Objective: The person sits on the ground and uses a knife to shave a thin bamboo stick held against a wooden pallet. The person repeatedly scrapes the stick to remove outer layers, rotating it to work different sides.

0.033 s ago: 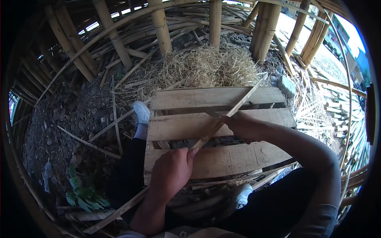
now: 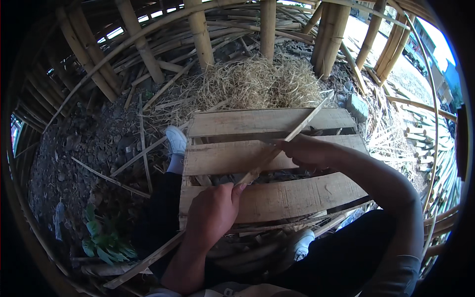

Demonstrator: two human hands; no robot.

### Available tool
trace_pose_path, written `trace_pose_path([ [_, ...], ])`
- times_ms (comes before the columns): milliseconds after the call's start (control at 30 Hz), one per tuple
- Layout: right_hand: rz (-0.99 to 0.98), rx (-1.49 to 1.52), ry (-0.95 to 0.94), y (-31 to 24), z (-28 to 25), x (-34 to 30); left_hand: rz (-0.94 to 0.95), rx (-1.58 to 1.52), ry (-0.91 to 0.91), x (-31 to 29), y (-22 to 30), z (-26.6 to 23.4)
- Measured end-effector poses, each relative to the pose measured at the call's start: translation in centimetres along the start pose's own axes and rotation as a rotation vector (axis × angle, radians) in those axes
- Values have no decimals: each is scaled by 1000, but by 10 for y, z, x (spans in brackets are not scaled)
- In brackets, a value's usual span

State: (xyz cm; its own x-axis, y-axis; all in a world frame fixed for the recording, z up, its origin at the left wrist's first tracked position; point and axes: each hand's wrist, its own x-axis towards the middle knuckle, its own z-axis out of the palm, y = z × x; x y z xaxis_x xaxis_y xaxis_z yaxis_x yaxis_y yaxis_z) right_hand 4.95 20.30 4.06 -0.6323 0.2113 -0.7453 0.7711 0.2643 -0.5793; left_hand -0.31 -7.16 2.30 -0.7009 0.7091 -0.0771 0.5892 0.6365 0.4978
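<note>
A long split bamboo strip (image 2: pixel 308 119) runs slantwise over a low slatted wooden bench (image 2: pixel 282 200), from the lower left to the far right. My left hand (image 2: pixel 213 210) is closed around the strip near the bench's front slat. Farther up, my right hand (image 2: pixel 308 151) is closed on a knife, its handle hidden in the fist. The thin knife blade (image 2: pixel 268 141) crosses the strip over the middle slat. The strip's lower end passes under my left forearm.
Curly shavings (image 2: pixel 262 81) are heaped behind the bench, with a grey block (image 2: pixel 357 107) to their right. Bamboo posts (image 2: pixel 267 32) stand beyond. Cut bamboo poles (image 2: pixel 438 158) lie stacked at right. A leafy plant (image 2: pixel 101 240) grows at lower left. My shoes flank the bench.
My right hand has shifted slightly up and to the right along the strip, and the knife with it. My left hand stays nearly in place.
</note>
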Motion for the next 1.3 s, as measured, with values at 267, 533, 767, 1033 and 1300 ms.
trace_pose_path([
  [267, -624, -411, 616, 28, 21, 11, -17, -7, 84, 2, -8, 3],
  [533, -814, -614, 712, 37, 4, 13, -5, -94, -29, -5, 8, -15],
  [767, -721, -406, 795, 55, -26, 22, 25, -55, 116, -31, -9, -32],
  [1033, -711, -485, 770, 78, -21, 42, 286, 8, 131, -27, -37, -15],
  [1300, -702, -213, 655, 75, -32, 36, 330, 45, 142, -22, -54, 12],
])
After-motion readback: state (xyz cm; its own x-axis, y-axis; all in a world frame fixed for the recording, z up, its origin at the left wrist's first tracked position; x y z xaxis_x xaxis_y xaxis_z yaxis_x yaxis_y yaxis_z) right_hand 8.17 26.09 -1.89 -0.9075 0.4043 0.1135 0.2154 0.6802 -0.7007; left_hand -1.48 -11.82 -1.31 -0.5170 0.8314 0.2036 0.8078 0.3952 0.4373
